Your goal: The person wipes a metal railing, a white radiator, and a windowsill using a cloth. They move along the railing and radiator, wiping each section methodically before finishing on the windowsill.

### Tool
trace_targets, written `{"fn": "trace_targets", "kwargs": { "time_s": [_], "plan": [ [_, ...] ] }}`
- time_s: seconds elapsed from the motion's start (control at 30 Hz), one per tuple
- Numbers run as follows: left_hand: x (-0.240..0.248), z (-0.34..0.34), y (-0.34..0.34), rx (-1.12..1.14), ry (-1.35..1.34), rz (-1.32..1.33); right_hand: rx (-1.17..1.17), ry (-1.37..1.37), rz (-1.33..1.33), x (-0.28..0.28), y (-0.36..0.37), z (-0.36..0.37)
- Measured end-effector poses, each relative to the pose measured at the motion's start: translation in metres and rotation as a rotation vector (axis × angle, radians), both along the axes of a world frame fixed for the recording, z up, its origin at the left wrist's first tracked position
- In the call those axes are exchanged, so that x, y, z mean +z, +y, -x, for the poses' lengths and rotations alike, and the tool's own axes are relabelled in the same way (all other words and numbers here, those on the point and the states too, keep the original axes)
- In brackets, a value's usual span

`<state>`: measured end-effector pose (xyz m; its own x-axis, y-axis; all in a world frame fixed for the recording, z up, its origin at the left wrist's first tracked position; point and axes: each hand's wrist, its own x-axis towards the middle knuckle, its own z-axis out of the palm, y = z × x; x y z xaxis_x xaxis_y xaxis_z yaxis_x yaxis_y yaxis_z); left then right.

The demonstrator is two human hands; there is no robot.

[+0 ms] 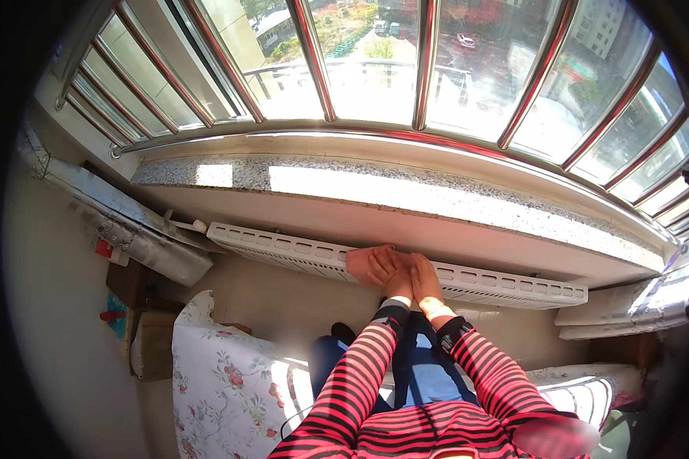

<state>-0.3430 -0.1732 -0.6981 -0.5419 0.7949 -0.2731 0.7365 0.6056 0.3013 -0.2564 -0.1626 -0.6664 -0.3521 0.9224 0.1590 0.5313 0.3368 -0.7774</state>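
A pink cloth lies over the top of a long white radiator, near its middle. My left hand is on the cloth, its fingers bent over it and pressing it down. Right beside it, touching, my right hand is at the cloth's right edge with its fingers pressed together, closed on the cloth. Its fingertips are partly hidden. Both forearms reach forward in red-and-black striped sleeves.
Above the radiator juts a speckled stone windowsill, with metal window bars beyond. Wrapped bundles stand at left and right. A floral cloth cover lies near my left, by a brown box.
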Motion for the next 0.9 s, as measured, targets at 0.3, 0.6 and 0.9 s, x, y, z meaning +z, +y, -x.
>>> {"fn": "trace_targets", "kwargs": {
  "time_s": [0.3,0.6,0.9],
  "plan": [
    [-0.085,-0.001,0.028,-0.303,-0.166,-0.293,0.097,-0.012,-0.151,0.034,0.008,-0.01],
    [0.055,0.141,-0.037,-0.275,0.018,0.1,0.11,-0.446,-0.381,0.001,0.0,0.032],
    [0.058,0.123,-0.009,-0.26,0.175,0.416,0.176,-0.443,-0.363,-0.001,0.015,-0.05]
  ]
}}
